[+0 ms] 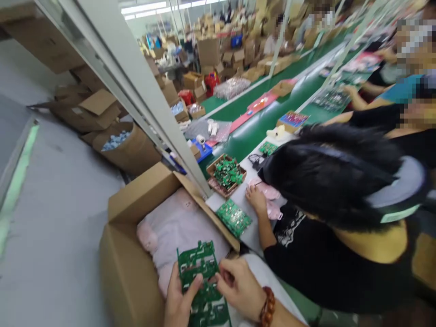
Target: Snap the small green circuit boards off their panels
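Note:
A green circuit board panel (200,295) with cut-outs is held up at the bottom centre. My left hand (182,295) grips its left side, thumb lying across the face. My right hand (241,286), with a brown beaded bracelet (268,306) on the wrist, is closed at the board's right edge, thumb and fingers pinched there. Whether a small piece sits between those fingertips is hidden. Behind the board stands an open cardboard box (136,200) with a pale liner (163,218) and pink pieces in it.
A co-worker (327,190) in black sits close on my right, one hand on pink parts (272,204). Another circuit board panel (234,218) and a box of small green boards (227,172) lie on the bench. A white post (146,86) rises ahead, beside a green conveyor (250,131).

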### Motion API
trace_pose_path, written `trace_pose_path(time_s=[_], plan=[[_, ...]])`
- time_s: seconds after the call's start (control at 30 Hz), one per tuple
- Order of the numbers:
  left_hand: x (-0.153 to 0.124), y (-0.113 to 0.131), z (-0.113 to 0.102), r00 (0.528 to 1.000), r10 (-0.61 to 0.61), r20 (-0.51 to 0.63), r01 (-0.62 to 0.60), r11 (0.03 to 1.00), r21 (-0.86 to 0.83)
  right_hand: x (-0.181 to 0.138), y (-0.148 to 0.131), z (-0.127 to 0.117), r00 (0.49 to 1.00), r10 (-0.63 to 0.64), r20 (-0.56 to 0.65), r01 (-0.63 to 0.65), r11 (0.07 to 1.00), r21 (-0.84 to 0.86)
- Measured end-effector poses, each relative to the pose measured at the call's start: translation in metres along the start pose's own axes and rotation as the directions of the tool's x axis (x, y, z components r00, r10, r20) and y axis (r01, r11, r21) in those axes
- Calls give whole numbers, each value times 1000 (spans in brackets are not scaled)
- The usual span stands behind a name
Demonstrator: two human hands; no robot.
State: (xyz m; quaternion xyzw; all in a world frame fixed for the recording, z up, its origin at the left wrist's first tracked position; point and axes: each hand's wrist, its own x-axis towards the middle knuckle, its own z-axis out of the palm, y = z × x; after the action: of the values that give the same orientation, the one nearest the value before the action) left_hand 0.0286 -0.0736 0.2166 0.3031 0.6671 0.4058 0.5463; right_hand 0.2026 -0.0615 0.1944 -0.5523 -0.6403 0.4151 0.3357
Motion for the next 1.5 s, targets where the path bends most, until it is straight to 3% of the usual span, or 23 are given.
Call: trace_pose_path(time_s=[0.07,0.17,0.23,0.3,0.37,0.43,0.57,0.7,0.83,0.93,1.13,1.3,1.5], plan=[[-2,-1,-3,998,-61,13,62,997,-52,-16,-15,4,997,17,70,-24,995,99],[0,2,-4,992,-121,-16,120,990,-73,-15,-15,-10,994,90,-59,-78,981,180],[2,5,-3,996,-78,-41,73,992,-104,-12,-9,-20,989,131,-68,-117,976,186],[4,8,-1,999,-32,-18,29,990,-140,-10,-4,-25,991,123,58,-132,975,176],[4,10,0,998,-44,46,50,986,-156,-10,-1,-24,973,102,205,-140,973,182],[3,11,0,992,-71,105,86,985,-152,-10,2,-18,956,119,270,-175,966,193],[0,9,-3,979,-73,189,97,988,-122,-9,9,-11,958,194,210,-236,952,195],[-2,0,-4,980,-80,182,107,984,-146,-9,12,-16,966,247,76,-257,944,206],[-4,-8,-3,981,-69,183,106,973,-205,-9,11,-23,954,190,232,-242,945,222],[-5,-11,-3,976,-72,206,115,972,-207,-9,12,-24,946,162,280,-219,958,183],[-6,-9,-7,966,-107,234,148,975,-165,-4,14,-22,886,123,447,-230,953,195],[-6,-6,-8,964,-108,243,148,977,-153,-6,10,-22,907,115,404,-204,962,184],[-4,-4,-9,950,-81,303,72,997,39,-17,5,-21,928,189,322,-258,948,186]])
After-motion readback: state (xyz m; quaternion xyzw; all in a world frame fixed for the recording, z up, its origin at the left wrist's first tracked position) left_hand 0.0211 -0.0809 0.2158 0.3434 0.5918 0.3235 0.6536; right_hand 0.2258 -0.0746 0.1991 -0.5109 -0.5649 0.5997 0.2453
